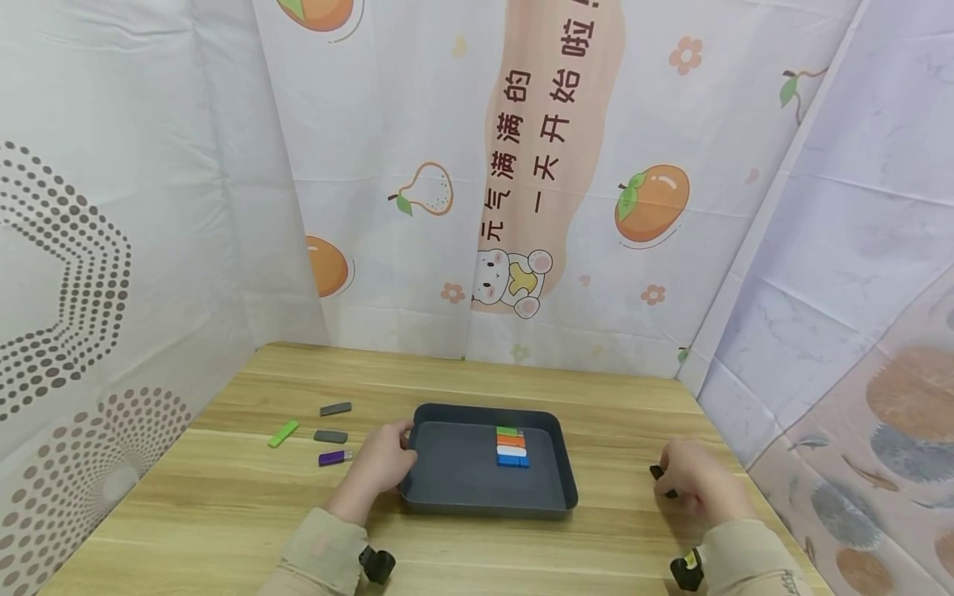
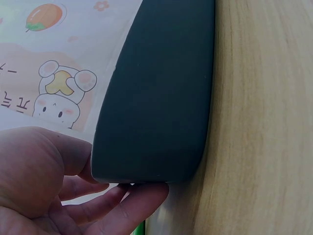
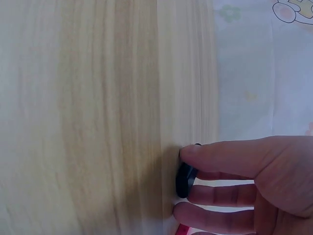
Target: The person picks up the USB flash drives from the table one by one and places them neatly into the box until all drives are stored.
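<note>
A dark grey rectangular tray [image 1: 477, 501] lies on the wooden table. At its left wall is my left hand [image 1: 387, 459], thumb over the rim and fingers along the outside; the left wrist view shows this hand [image 2: 73, 191] gripping the tray [image 2: 156, 98] at its end. Inside, toward the right, green, orange, white and blue USB sticks [image 1: 512, 451] sit in a column. Right of the tray, my right hand [image 1: 693, 476] pinches a small black USB stick [image 3: 185, 178] close over the table, between thumb and fingers. Part of that stick is hidden by the fingers.
Left of the tray lie a bright green stick [image 1: 283, 434], a purple USB stick [image 1: 333, 458] and two grey sticks [image 1: 330, 436]. A small red item [image 3: 182, 229] shows beneath the right fingers. Printed curtains [image 1: 417, 273] stand behind the table and at both sides.
</note>
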A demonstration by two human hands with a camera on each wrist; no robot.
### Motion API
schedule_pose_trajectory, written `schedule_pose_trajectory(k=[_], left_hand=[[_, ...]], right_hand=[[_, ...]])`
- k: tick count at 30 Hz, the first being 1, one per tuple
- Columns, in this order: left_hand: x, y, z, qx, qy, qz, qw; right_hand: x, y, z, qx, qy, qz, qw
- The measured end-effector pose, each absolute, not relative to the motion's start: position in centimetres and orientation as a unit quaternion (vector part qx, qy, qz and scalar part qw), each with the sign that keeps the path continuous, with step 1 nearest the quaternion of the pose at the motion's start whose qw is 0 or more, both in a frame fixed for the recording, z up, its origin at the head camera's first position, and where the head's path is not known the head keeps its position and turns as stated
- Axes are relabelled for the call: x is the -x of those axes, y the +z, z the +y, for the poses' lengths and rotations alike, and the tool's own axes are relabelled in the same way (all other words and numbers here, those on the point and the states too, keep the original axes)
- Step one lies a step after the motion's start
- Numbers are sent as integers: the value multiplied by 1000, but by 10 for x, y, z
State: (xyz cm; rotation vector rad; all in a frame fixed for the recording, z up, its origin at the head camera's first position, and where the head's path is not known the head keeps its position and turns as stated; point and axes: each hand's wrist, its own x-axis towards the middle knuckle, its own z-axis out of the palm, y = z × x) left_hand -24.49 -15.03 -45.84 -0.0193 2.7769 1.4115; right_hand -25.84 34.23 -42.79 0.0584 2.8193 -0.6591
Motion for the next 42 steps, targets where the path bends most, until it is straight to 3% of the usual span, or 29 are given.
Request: schedule_pose_trajectory(k=[42], left_hand=[[244, -459, -151, -5, 448, 894, 7]], right_hand=[[266, -436, 333, -3, -204, 974, 93]])
